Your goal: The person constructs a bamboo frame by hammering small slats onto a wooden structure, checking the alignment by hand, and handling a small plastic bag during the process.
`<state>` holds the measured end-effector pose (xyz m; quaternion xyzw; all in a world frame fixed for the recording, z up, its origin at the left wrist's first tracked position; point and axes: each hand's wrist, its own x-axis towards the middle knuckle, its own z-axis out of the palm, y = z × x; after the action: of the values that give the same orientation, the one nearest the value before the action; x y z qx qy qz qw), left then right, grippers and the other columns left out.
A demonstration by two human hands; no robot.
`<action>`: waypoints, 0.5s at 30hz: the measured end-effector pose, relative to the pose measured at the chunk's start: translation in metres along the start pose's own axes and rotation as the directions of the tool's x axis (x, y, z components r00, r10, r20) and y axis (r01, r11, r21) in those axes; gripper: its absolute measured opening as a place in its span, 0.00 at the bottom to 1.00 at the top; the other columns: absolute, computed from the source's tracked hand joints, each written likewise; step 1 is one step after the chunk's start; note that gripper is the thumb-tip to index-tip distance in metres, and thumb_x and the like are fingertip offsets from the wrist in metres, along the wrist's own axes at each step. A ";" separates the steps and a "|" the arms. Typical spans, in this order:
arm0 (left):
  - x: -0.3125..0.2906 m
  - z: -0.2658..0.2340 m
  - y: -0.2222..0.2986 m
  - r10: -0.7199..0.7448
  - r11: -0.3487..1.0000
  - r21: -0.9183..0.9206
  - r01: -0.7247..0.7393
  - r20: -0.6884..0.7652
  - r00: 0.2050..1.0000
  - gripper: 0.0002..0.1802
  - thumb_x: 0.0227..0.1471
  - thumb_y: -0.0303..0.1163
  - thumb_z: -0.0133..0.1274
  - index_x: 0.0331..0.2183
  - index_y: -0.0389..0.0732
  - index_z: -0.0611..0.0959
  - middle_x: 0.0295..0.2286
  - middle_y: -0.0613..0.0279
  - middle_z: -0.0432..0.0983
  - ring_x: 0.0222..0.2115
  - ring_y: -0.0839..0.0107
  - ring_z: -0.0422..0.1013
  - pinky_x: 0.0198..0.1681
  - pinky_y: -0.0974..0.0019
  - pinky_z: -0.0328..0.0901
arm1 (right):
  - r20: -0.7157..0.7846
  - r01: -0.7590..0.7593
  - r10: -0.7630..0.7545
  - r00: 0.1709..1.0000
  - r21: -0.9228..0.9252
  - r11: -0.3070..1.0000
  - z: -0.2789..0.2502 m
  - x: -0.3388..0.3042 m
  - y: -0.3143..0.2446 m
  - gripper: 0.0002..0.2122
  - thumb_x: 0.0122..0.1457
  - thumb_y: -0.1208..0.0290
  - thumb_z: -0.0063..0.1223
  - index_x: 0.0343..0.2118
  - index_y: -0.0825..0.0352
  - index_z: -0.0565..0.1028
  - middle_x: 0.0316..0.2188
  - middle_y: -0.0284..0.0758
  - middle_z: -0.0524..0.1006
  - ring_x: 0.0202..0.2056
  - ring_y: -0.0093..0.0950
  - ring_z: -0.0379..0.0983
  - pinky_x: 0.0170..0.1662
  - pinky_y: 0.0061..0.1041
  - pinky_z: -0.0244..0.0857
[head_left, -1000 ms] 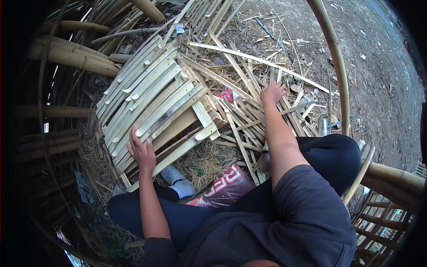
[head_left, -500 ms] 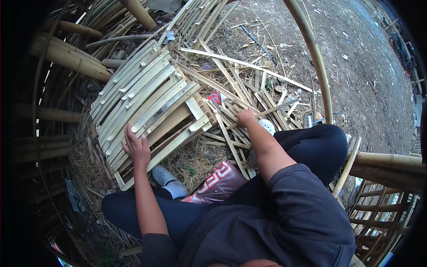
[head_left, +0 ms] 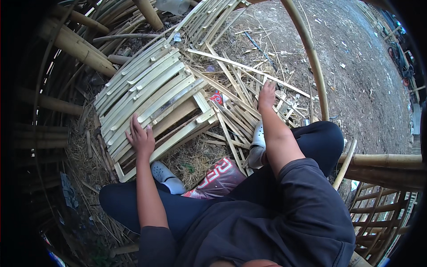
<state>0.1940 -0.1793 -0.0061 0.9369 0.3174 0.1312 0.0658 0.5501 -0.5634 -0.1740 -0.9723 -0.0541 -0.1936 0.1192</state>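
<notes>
A slatted frame of split bamboo (head_left: 165, 94) lies tilted on the ground at the left, its pale strips side by side with a gap near its right end. My left hand (head_left: 143, 138) rests on its near slats with the fingers spread. My right hand (head_left: 267, 94) reaches over a loose heap of bamboo strips (head_left: 235, 118) to the right of the frame. Its fingers point forward, close to a long pale strip (head_left: 249, 68); nothing held shows in them, though the fingertips are small and partly hard to make out.
Another slatted bamboo piece (head_left: 211, 22) lies at the far side. A curved bamboo pole (head_left: 313, 62) rises beyond my right hand. Thick bamboo poles (head_left: 82, 51) stand at the left. A printed dark-red bag (head_left: 218, 180) lies between my legs, near my grey clogs (head_left: 168, 175).
My right hand has moved forward and right, from the near strips of the heap toward its far side. My left hand stays on the slats; the whole view has shifted slightly.
</notes>
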 end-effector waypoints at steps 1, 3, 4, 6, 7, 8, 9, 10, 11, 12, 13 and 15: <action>0.000 0.000 0.000 0.004 1.000 0.005 -0.004 -0.007 1.000 0.40 0.63 0.40 0.47 0.69 0.46 0.51 0.69 0.56 0.51 0.70 0.59 0.46 0.69 0.35 0.34 | 0.162 -0.042 0.040 0.986 0.009 0.999 -0.002 0.004 0.002 0.17 0.57 0.78 0.53 0.51 0.68 0.72 0.56 0.49 0.70 0.52 0.44 0.74 0.49 0.39 0.74; 0.000 0.000 -0.001 -0.003 1.000 0.015 0.003 -0.006 1.000 0.40 0.63 0.40 0.47 0.70 0.47 0.51 0.69 0.56 0.51 0.70 0.59 0.46 0.69 0.36 0.34 | 0.323 -0.079 0.071 0.944 0.012 0.997 0.000 0.004 0.002 0.16 0.57 0.77 0.53 0.50 0.69 0.74 0.55 0.50 0.73 0.52 0.45 0.75 0.48 0.41 0.75; -0.002 -0.001 -0.002 -0.008 1.000 0.026 0.008 -0.008 1.000 0.40 0.63 0.40 0.47 0.70 0.47 0.51 0.69 0.56 0.51 0.70 0.59 0.46 0.69 0.36 0.34 | 0.519 -0.056 0.036 0.854 0.022 0.998 0.002 -0.002 -0.001 0.14 0.56 0.75 0.54 0.47 0.69 0.77 0.51 0.49 0.76 0.51 0.45 0.76 0.49 0.41 0.75; -0.001 0.000 -0.001 -0.004 1.000 0.016 0.004 -0.013 1.000 0.40 0.63 0.40 0.47 0.70 0.47 0.51 0.69 0.56 0.51 0.70 0.59 0.46 0.69 0.36 0.34 | 0.685 -0.065 0.041 0.728 0.009 0.998 0.015 -0.025 0.000 0.12 0.54 0.74 0.54 0.40 0.68 0.82 0.43 0.47 0.82 0.48 0.44 0.80 0.51 0.43 0.74; 0.002 0.003 0.004 0.011 1.000 -0.001 -0.011 -0.019 1.000 0.39 0.63 0.40 0.47 0.70 0.48 0.51 0.69 0.56 0.51 0.70 0.59 0.46 0.69 0.37 0.34 | 0.763 -0.074 0.073 0.643 -0.033 0.997 0.025 -0.032 0.010 0.14 0.54 0.75 0.54 0.43 0.68 0.81 0.47 0.49 0.81 0.50 0.44 0.79 0.52 0.41 0.74; 0.003 0.004 0.004 0.010 1.000 0.006 -0.010 -0.012 1.000 0.39 0.63 0.40 0.47 0.70 0.48 0.51 0.69 0.56 0.51 0.70 0.59 0.46 0.69 0.37 0.34 | 0.832 0.025 0.017 0.554 -0.037 0.999 0.034 -0.047 0.015 0.15 0.53 0.74 0.54 0.45 0.68 0.81 0.49 0.49 0.80 0.52 0.43 0.78 0.53 0.40 0.73; 0.007 0.007 0.009 0.022 1.000 -0.012 -0.022 -0.012 1.000 0.39 0.62 0.40 0.47 0.70 0.48 0.51 0.69 0.56 0.51 0.70 0.59 0.46 0.69 0.37 0.34 | 0.850 0.009 0.013 0.527 -0.021 1.000 0.044 -0.058 0.028 0.15 0.53 0.74 0.55 0.45 0.69 0.81 0.49 0.48 0.80 0.52 0.43 0.78 0.54 0.40 0.73; 0.011 0.011 0.014 0.036 0.999 -0.031 -0.036 -0.012 0.999 0.39 0.62 0.39 0.47 0.69 0.48 0.51 0.68 0.56 0.52 0.70 0.59 0.47 0.70 0.37 0.33 | 0.865 -0.009 0.011 0.501 -0.007 1.000 0.053 -0.066 0.042 0.15 0.53 0.74 0.55 0.45 0.69 0.81 0.49 0.48 0.80 0.52 0.42 0.78 0.54 0.39 0.73; 0.007 0.008 0.008 0.026 1.000 -0.008 -0.026 -0.005 1.000 0.39 0.62 0.39 0.47 0.69 0.48 0.51 0.68 0.56 0.52 0.70 0.59 0.47 0.70 0.37 0.33 | 0.875 -0.006 -0.005 0.483 0.009 1.000 0.054 -0.076 0.031 0.15 0.53 0.74 0.55 0.45 0.69 0.81 0.49 0.48 0.80 0.52 0.42 0.78 0.54 0.39 0.73; 0.001 0.002 0.000 0.006 1.000 0.005 -0.006 -0.009 1.000 0.39 0.62 0.39 0.47 0.69 0.48 0.51 0.68 0.56 0.52 0.70 0.59 0.47 0.70 0.37 0.33 | 0.863 -0.053 0.034 0.504 -0.009 0.999 0.050 -0.080 0.014 0.15 0.54 0.75 0.55 0.45 0.68 0.81 0.49 0.47 0.80 0.52 0.42 0.78 0.54 0.38 0.73; -0.005 -0.003 -0.007 -0.012 1.000 0.019 0.012 -0.012 1.000 0.39 0.62 0.39 0.47 0.69 0.48 0.52 0.68 0.56 0.52 0.70 0.59 0.47 0.70 0.38 0.33 | 0.849 -0.102 0.076 0.522 -0.026 0.994 0.045 -0.084 -0.003 0.14 0.54 0.76 0.55 0.45 0.68 0.81 0.49 0.47 0.80 0.52 0.42 0.78 0.55 0.38 0.73; 0.000 0.000 -0.001 0.007 1.000 0.008 -0.007 -0.013 1.000 0.39 0.62 0.39 0.47 0.69 0.47 0.52 0.68 0.56 0.52 0.70 0.59 0.47 0.70 0.38 0.33 | 0.835 -0.123 0.126 0.535 -0.071 0.990 0.054 -0.082 0.006 0.14 0.54 0.75 0.58 0.45 0.66 0.81 0.49 0.46 0.81 0.52 0.41 0.78 0.54 0.37 0.73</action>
<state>0.1932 -0.1786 -0.0058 0.9374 0.3149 0.1362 0.0594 0.4955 -0.5607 -0.2560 -0.9482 -0.0347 0.3024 0.0906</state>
